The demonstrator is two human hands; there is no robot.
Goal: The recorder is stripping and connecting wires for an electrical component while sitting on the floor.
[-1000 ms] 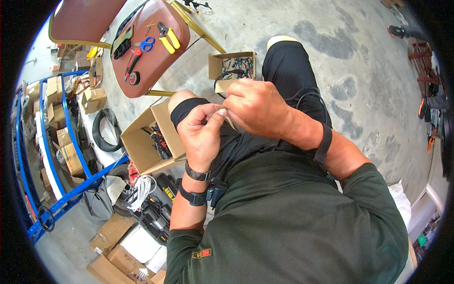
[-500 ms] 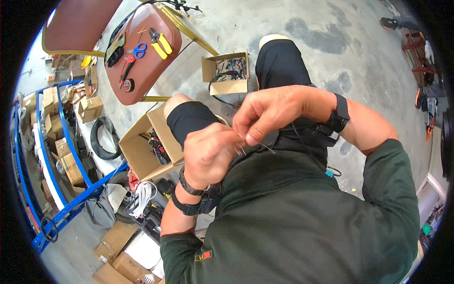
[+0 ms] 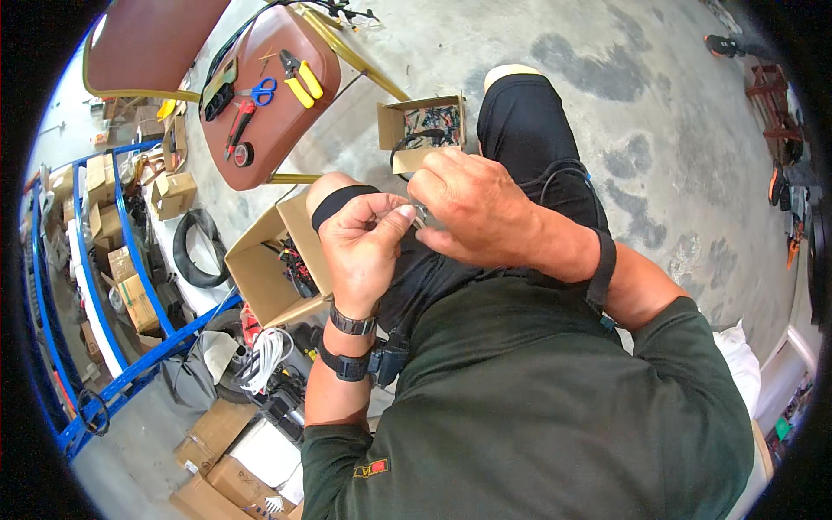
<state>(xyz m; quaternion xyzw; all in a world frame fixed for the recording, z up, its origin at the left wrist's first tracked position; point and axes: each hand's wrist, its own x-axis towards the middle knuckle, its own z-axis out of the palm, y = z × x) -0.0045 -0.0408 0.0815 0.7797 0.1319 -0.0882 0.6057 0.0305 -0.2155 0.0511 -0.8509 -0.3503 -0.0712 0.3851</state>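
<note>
Above my lap both hands meet, fingertips close together. My left hand [image 3: 364,247] is closed in a pinch, thumb against forefinger, on a small silvery-grey piece [image 3: 420,214]; its exact kind is too small to make out. Coming from the other side, my right hand [image 3: 472,208] curls its fingers at the same piece, and its fingertips are partly hidden. A black cable [image 3: 555,176] with a bit of blue runs over my right thigh, beyond the right wrist.
A brown chair [image 3: 286,130] at the far left bears yellow-handled pliers [image 3: 302,80], blue scissors [image 3: 263,92], a red-and-black tool [image 3: 240,126] and a tape roll [image 3: 243,154]. Open cardboard boxes [image 3: 251,260] [image 3: 400,160] of wire pieces stand near my knees. Blue shelving [image 3: 139,360] lines the left.
My right hand has turned and shifted, its fingers now curled over the piece. The left thumb has come into view. Thin wire ends seen below the fingers are out of sight.
</note>
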